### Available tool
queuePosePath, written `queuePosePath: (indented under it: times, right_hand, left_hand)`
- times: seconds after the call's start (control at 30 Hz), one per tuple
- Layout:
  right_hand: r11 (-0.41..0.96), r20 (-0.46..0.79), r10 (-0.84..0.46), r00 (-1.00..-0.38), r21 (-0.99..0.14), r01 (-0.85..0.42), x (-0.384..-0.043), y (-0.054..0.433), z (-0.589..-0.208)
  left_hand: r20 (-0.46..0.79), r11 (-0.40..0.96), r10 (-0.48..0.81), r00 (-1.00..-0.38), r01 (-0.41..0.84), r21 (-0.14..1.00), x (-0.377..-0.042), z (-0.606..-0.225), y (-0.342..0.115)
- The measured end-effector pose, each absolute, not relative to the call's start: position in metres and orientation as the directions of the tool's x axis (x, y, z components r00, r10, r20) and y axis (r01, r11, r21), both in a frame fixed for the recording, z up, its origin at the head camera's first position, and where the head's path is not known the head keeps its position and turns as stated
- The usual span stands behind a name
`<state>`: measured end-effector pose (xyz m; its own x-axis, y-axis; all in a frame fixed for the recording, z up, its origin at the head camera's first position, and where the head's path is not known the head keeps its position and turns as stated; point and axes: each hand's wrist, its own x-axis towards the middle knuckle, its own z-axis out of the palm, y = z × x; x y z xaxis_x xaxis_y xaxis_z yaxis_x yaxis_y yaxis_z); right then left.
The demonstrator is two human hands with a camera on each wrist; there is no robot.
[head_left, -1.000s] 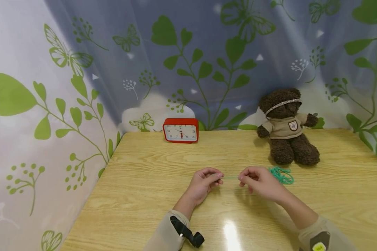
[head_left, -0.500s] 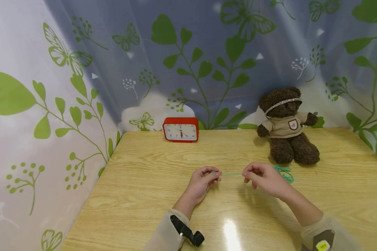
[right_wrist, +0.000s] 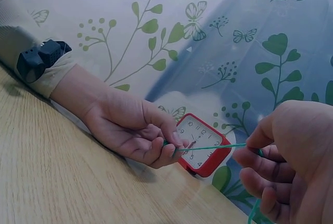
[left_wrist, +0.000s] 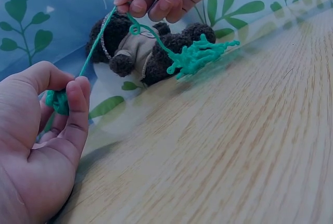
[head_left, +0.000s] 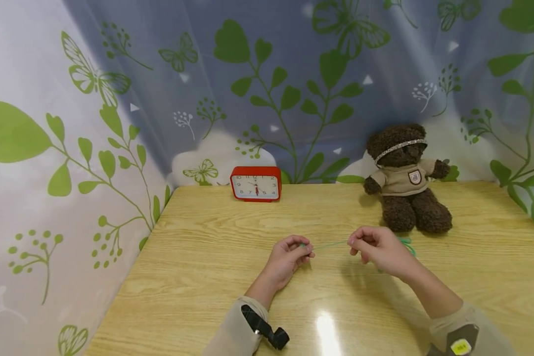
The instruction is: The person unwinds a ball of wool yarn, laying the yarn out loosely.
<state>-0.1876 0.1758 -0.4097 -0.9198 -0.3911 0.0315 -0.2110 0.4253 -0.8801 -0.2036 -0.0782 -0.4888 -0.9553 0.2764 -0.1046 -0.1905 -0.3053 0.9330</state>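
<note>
Leaf-and-butterfly curtains (head_left: pixel 169 109) hang behind a wood-grained worktop (head_left: pixel 182 277), where a red clock (head_left: pixel 255 185) stands upright and a brown teddy bear (head_left: pixel 405 185) sits further right. A person's left hand (head_left: pixel 287 259) has its grip clamped round a small bundle of green yarn (left_wrist: pixel 58 101); the right hand (head_left: pixel 380 249) has its grip pinching the strand (right_wrist: pixel 213 147), which runs straight between the two hands above the worktop. Past the pinch, yarn loops down to a loose heap (left_wrist: pixel 200 57) near the bear's feet.
</note>
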Motion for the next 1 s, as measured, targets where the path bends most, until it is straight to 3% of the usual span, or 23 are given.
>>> queuePosePath:
  times: [0.43,1.0]
  right_hand:
    - [0.419,0.067,-0.365,-0.929,-0.879,-0.228,-0.188,0.183,-0.403]
    - [0.424,0.065,-0.318,-0.946,-0.883,-0.203,-0.192,0.192,-0.398]
  left_hand:
    - [-0.092,-0.277,0.274,-0.957,-0.170,0.946,-0.203,-0.489,-0.080]
    - [-0.102,-0.339,0.338,-0.936,-0.222,0.914,-0.203,-0.488,-0.078]
